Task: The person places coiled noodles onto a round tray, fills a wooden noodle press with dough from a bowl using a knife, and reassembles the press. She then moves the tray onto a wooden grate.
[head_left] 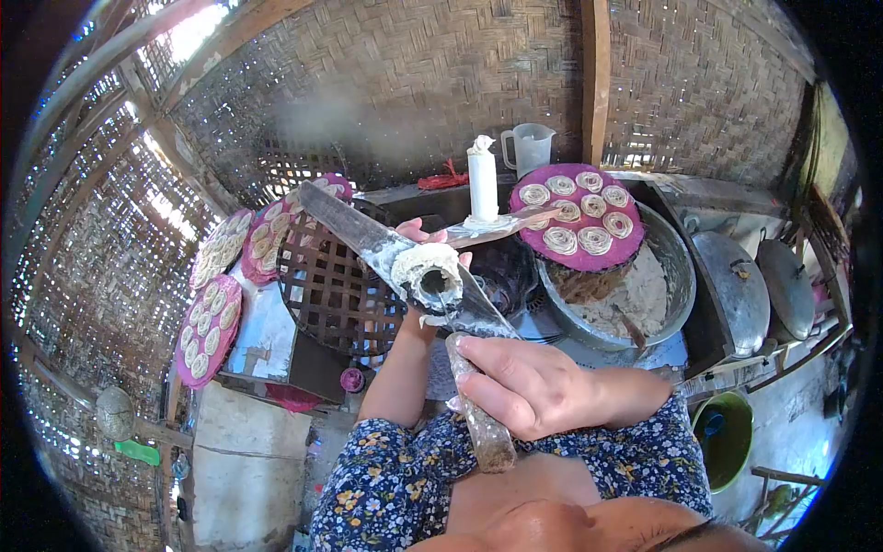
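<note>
From here, the dough-smeared wooden press (pixel 411 266) lies toward eleven o'clock from the right hand (pixel 526 385), its long axis running ten to four. The left hand (pixel 422 232), nearer, curls behind it, palm hidden; the right's fingers clasp a flat, crusted stick (pixel 487 431) at six.

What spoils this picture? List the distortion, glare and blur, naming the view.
Head view: strong wide-angle bending, with dark corners; head view: daylight glares white through the upper-left opening; head view: a hazy smudge veils part of the woven wall; head view: the right hand looks fairly sharp.
</note>
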The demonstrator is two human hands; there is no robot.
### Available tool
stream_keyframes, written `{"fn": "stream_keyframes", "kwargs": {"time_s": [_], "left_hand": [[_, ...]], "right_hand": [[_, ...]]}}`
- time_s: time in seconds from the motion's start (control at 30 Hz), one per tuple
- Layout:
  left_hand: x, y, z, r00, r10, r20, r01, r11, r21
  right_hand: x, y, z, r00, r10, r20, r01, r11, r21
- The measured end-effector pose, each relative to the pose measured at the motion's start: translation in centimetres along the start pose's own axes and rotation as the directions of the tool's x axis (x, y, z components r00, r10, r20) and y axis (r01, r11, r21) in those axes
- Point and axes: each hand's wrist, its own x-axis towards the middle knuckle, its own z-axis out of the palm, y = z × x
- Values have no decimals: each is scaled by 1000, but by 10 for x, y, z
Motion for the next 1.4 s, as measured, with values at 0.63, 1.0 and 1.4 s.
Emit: {"fn": "stream_keyframes", "kwargs": {"time_s": [0.63, 1.0, 1.4], "left_hand": [[-2, -4, -5, 999, 34, -27, -33, 998, 62], [-5, 0, -6, 999, 17, -52, -19, 999, -27], [-6, -3, -7, 999, -34, -17, 34, 999, 12]], "right_hand": [[4, -6, 4, 999, -41, -8, 41, 998, -55], [10, -7, -4, 997, -41, 59, 39, 999, 31], [7, -5, 4, 999, -22, -35, 22, 1000, -3]]}}
